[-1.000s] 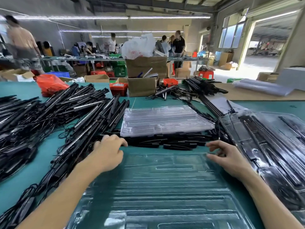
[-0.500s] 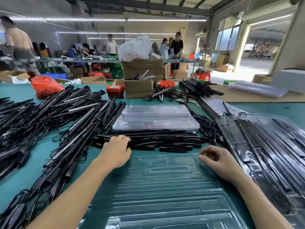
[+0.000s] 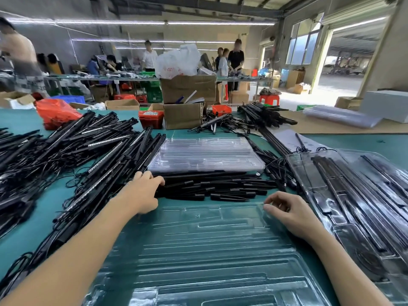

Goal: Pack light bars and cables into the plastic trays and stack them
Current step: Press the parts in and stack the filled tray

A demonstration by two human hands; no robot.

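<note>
An empty clear plastic tray (image 3: 205,257) is lying flat on the green desk (image 3: 44,235) directly in front of the person, its long moulded channels running left-right across the view. The material is thin, glossy and transparent, with shallow rectangular recesses.

The left hand (image 3: 141,195) is resting at the tray's far left corner, fingers (image 3: 154,181) curled and reaching into the near row of short black bars (image 3: 220,186); whether they are pinching one cannot be told. The right hand (image 3: 293,214) is sitting at the tray's far right corner, fingers (image 3: 273,198) loosely curled, the thumb and forefinger seeming to be pinching the tray's thin rim.

The short black bars are lying just beyond the tray's far edge, long axes left-right, parallel to the channels. Beyond them a stack of clear trays (image 3: 205,155) is sitting flat.

Left of the tray, long black light bars (image 3: 106,155) with tangled black cables are lying in a heap, pointing diagonally away and to the right. Right of the tray, filled trays (image 3: 357,206) holding black bars are lying stacked, long axes running diagonally toward the near right.

A narrow strip of bare desk is showing between the tray's left edge and the heap.
</note>
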